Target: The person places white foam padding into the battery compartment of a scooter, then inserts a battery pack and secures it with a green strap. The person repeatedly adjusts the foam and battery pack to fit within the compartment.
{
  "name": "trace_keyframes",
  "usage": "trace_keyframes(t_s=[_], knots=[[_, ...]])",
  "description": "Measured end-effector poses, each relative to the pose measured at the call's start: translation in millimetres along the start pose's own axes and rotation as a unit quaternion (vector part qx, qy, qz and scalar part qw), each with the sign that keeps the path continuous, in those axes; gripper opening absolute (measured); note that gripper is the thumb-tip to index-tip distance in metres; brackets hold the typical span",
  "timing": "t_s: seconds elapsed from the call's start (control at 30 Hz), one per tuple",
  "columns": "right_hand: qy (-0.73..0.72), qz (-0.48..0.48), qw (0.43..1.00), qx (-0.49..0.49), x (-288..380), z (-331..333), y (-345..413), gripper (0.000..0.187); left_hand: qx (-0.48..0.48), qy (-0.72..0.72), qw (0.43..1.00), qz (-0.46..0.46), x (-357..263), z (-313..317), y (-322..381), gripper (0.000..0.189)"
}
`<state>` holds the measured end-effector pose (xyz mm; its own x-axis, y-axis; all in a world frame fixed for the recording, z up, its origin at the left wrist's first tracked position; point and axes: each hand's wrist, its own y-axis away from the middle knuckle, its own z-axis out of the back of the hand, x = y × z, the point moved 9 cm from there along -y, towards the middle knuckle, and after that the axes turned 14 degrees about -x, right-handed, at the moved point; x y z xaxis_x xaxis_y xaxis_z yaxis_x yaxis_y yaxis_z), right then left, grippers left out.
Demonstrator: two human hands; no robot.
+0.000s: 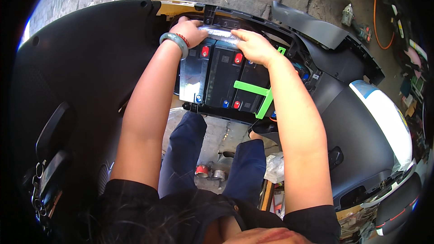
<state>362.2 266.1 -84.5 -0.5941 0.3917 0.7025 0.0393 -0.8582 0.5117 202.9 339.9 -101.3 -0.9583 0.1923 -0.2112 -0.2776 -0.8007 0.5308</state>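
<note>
A silver foil-faced strip (219, 34) lies along the far side of the battery bay of an electric scooter. My left hand (187, 33), with a jade-like bangle and a red bead bracelet on its wrist, has its fingers on the strip's left end. The right end is held by my right hand (253, 46), its index finger stretched over the top. Below the strip sit several black batteries (222, 78) with red and blue terminal covers. The leftmost battery (192, 79) reflects bright light. A green bracket (252, 88) crosses the batteries on the right, partly hidden by my right forearm.
A dark plastic panel (312, 23) leans at the far right side. Behind it, a cordless power tool (362, 32) and an orange cable (374, 17) lie on the ground. The scooter seat (356, 125) is at right. Two cans (202, 171) stand between my legs.
</note>
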Motion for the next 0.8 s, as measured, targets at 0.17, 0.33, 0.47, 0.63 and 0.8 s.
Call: trace_keyframes(t_s=[0.17,0.33,0.47,0.63,0.8], knots=[[0.032,-0.102,0.975,-0.195,-16,32,6,0.04,0.033,0.102,0.984,0.14,24,-14,-2,0.088],[0.144,-0.083,0.966,-0.198,-6,31,15,0.037,0.042,0.21,0.961,0.175,33,-18,1,0.1],[0.057,-0.133,0.973,-0.182,-19,31,12,0.036,-0.005,0.163,0.965,0.206,39,-7,4,0.097],[0.173,-0.056,0.976,-0.12,-8,20,11,0.035,0.025,0.147,0.971,0.185,32,-12,2,0.097],[0.171,-0.081,0.98,-0.054,0,12,12,0.042,0.066,0.167,0.977,0.116,22,-19,0,0.09]])
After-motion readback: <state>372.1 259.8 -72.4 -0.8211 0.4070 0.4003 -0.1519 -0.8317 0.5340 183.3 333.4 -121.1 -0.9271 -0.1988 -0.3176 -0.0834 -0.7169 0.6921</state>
